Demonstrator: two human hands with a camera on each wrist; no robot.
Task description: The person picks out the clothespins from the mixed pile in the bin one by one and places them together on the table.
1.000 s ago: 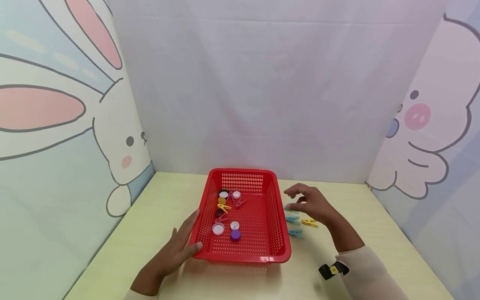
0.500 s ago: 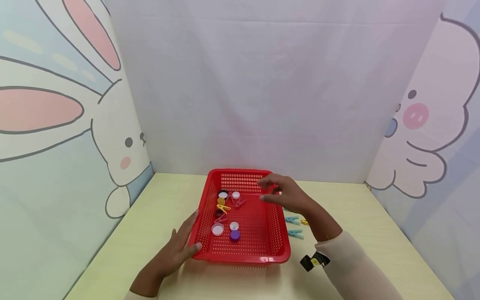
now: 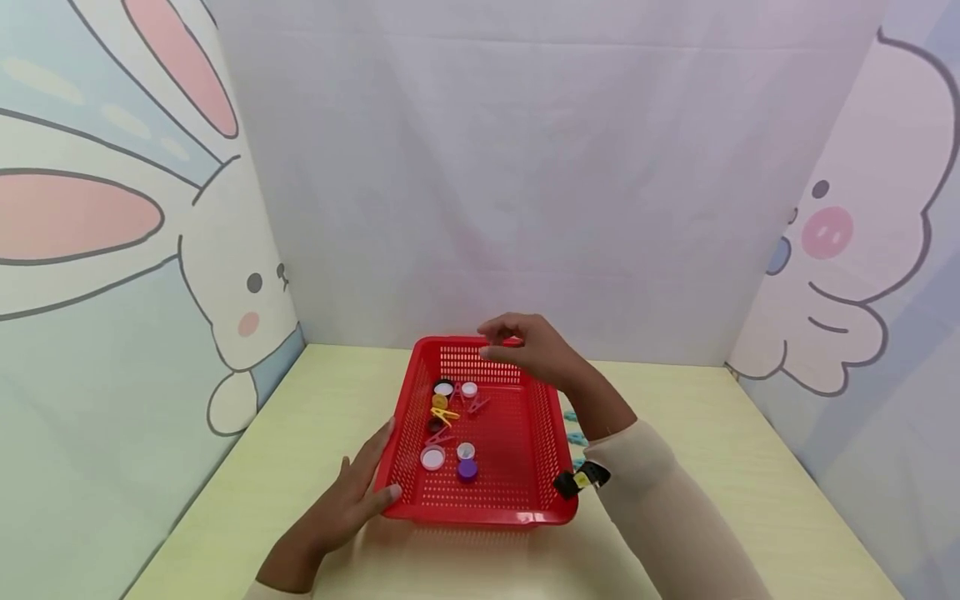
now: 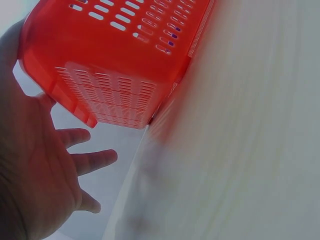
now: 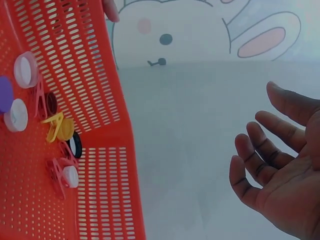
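A red perforated basket (image 3: 517,518) stands on the table in the head view, with bottle caps and clothespins inside. My left hand (image 3: 352,492) rests against its near left corner, thumb over the rim and the other fingers straight and spread along the outside. Raised over the basket's far rim is my right hand (image 3: 528,346), its fingers loosely bent and holding nothing, as the right wrist view also shows. Inside lie a purple cap (image 3: 467,471), white caps such as the white cap (image 3: 432,457), a yellow clothespin (image 5: 53,126) and pink clothespins, including a pink clothespin (image 3: 477,404).
Blue clothespins (image 3: 576,438) lie on the table (image 3: 720,450) right of the basket, partly hidden by my right forearm. A pale curtain (image 3: 510,167) closes off the back, and cartoon-printed panels (image 3: 240,300) stand at both sides.
My right hand has moved left and up from beside the clothespins on the table to above the basket's far rim, empty throughout. The left hand and the basket stay about where they were.
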